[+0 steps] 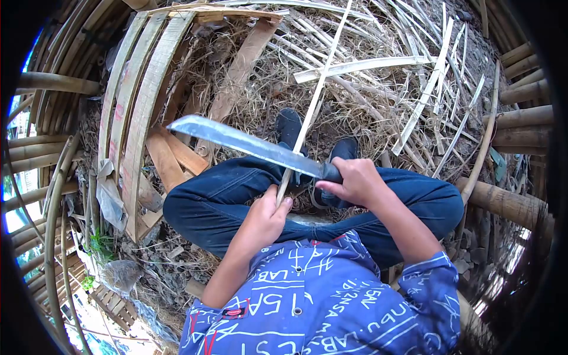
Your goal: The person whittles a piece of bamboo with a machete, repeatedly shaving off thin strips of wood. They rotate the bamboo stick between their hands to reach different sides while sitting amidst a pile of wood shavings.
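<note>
A long, pale bamboo strip [315, 89] runs from near my lap up to the top edge of the view. My left hand [269, 214] is closed round its lower end, thumb along it. In my right hand [355, 180] is the dark handle of a machete, fingers wrapped round it. The machete's broad grey blade [236, 139] points left and lies across the strip, just above my left hand. Whether the edge touches the strip or only passes over it, I cannot tell.
Wooden slats [151, 89] form a crate-like frame at the upper left. Split strips [423, 97] and dry shavings [248, 97] litter the ground ahead. Bamboo poles [520, 121] line the right side. My crossed legs [414, 198] and dark shoes [288, 127] lie below the blade.
</note>
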Demonstrator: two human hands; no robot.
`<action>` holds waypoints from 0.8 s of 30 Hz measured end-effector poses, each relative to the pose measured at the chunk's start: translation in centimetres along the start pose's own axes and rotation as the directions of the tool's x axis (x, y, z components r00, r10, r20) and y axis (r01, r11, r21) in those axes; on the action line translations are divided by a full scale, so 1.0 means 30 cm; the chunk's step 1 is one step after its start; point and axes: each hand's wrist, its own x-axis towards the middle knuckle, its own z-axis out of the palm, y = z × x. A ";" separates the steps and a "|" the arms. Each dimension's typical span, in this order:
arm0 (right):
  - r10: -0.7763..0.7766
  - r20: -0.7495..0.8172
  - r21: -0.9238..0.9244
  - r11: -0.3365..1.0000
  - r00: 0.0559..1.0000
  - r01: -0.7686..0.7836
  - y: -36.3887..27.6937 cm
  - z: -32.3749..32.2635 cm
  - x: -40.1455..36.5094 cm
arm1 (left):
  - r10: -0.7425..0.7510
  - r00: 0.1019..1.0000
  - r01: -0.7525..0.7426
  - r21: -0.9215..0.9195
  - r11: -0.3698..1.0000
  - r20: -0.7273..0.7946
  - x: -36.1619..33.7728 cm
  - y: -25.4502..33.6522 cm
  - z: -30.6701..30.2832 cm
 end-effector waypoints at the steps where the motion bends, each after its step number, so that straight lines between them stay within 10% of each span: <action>1: 0.013 -0.007 -0.017 1.000 1.000 -0.013 0.015 0.001 0.008 | -0.017 1.000 0.017 0.002 1.000 0.011 -0.003 0.007 -0.007; 24: -0.088 -0.110 -0.124 0.989 0.990 0.074 0.052 -0.013 0.072 | -0.055 0.998 0.055 0.055 0.997 -0.008 -0.030 0.053 -0.052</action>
